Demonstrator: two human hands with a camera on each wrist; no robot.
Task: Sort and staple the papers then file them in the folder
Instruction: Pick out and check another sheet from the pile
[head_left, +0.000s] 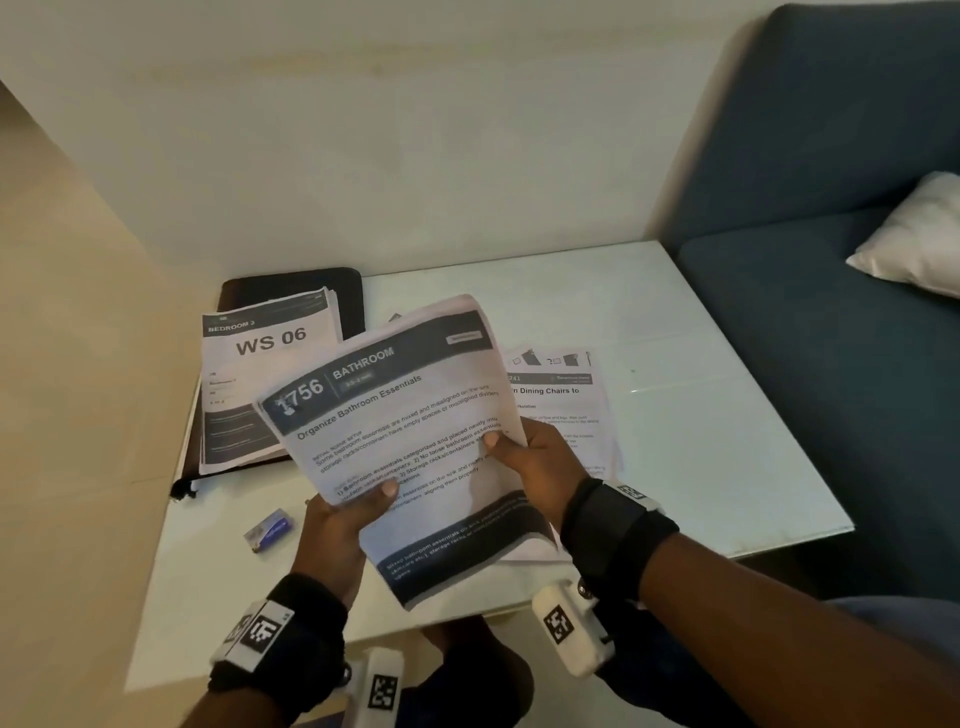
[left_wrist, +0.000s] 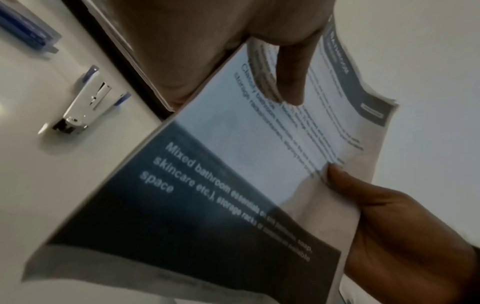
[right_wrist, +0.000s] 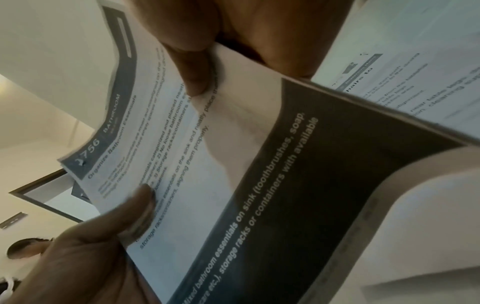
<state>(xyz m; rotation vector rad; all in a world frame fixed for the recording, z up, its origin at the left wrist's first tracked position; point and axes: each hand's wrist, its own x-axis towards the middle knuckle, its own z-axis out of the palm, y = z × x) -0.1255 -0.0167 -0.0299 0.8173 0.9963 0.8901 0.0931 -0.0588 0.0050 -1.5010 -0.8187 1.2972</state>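
Now gripping the bathroom sheets (head_left: 410, 441) with both hands above the table (head_left: 701, 415): left hand (head_left: 340, 525) pinching the near-left edge, thumb on the print; right hand (head_left: 540, 462) pinching the right edge, thumb on top, fingers hidden beneath. Tilted, top edge away from the body. Under the right hand, flat on the table, the dining-chairs sheet (head_left: 563, 400). Beyond the left hand, the WS 06 pile (head_left: 260, 384) lying on the black folder (head_left: 311, 291). Just left of the left hand, a staple box (head_left: 269, 530). Near it, in the left wrist view, a stapler (left_wrist: 85, 107) on the table.
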